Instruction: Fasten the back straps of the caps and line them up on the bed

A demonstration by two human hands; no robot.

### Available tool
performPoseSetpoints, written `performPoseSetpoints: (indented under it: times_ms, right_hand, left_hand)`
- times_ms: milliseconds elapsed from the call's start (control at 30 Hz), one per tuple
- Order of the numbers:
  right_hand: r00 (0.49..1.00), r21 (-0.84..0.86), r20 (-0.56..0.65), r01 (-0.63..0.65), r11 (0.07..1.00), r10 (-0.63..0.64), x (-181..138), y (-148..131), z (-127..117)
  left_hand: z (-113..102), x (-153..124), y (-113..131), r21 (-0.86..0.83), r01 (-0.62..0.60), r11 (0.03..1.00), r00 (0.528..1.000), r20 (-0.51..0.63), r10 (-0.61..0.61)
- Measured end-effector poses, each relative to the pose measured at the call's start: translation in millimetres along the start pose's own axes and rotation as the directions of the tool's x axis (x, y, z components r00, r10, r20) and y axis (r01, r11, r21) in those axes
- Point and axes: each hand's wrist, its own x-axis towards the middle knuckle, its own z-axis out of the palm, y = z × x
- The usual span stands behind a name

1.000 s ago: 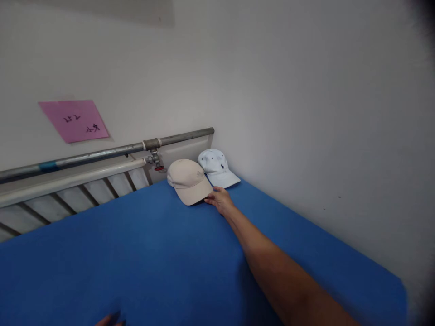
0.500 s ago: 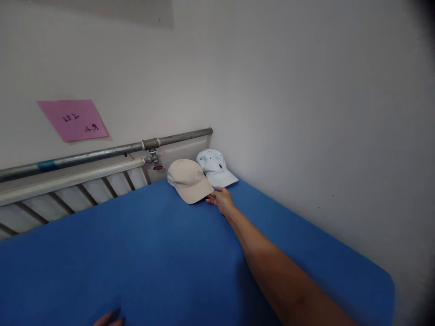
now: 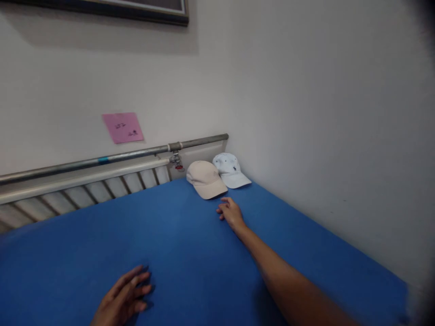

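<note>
A beige baseball cap sits at the far corner of the blue surface, its brim pointing toward me and to the right. Beside and partly behind it rests a pale blue-white baseball cap with a small dark emblem. Just short of the beige cap's brim is my right hand, fingers apart and loosely curved, holding nothing. My left hand is over the near part of the blue surface, fingers spread and empty.
White walls meet behind the caps. Along the left wall run a metal pipe, a white radiator and a valve with a red handle. A pink note and a dark picture frame are on that wall.
My right hand has let go of the beige cap's brim and drawn back from it. My left hand has come further into view. The camera view has shifted, showing the picture frame.
</note>
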Motion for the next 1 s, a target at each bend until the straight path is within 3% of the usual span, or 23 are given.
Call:
performPoseSetpoints:
  times_ms: [100, 200, 367, 467, 533, 600, 833, 1000]
  right_hand:
    - [0.993, -0.038, 0.115, 0.014, 0.999, -0.01, -45.8, -3.0, 8.3]
    - [0.958, -0.064, 0.288, 0.015, 0.998, 0.004, -90.6, -4.3, 20.9]
    - [0.846, -0.23, 0.533, 0.168, 0.959, -0.02, -133.6, 3.8, 47.2]
    - [0.818, -0.286, 0.574, 0.244, 0.927, -0.038, -146.6, 5.8, 53.5]
    - [0.823, -0.303, 0.567, 0.248, 0.92, -0.035, -149.6, 4.6, 53.7]
    - [0.831, -0.303, 0.556, 0.225, 0.926, -0.02, -149.9, 2.5, 52.5]
    - [0.815, -0.261, 0.577, 0.234, 0.937, -0.042, -149.8, 0.1, 49.2]
    - [0.796, -0.229, 0.601, 0.254, 0.94, -0.069, -145.8, 4.7, 49.3]
  left_hand:
    - [24.4, -28.1, 20.8, -0.045, -0.159, 0.986, 0.96, -0.239, 0.144]
    - [24.7, -50.0, 34.5, -0.175, -0.331, 0.927, 0.856, -0.469, 0.217]
    - [-30.6, -91.5, 29.5, -0.181, -0.552, 0.814, 0.631, -0.729, 0.265]
    - [-58.0, -126.5, 20.9, -0.178, -0.648, 0.741, 0.511, -0.823, 0.25]
    - [-72.6, -144.9, 20.5, -0.189, -0.691, 0.698, 0.461, -0.858, 0.225]
    - [-84.9, -157.0, 24.4, -0.22, -0.711, 0.667, 0.452, -0.871, 0.194]
    - [-108.0, -163.4, 44.7, -0.369, -0.71, 0.599, 0.527, -0.843, 0.105]
    - [-126.0, -150.2, 70.1, -0.359, -0.714, 0.601, 0.514, -0.852, 0.101]
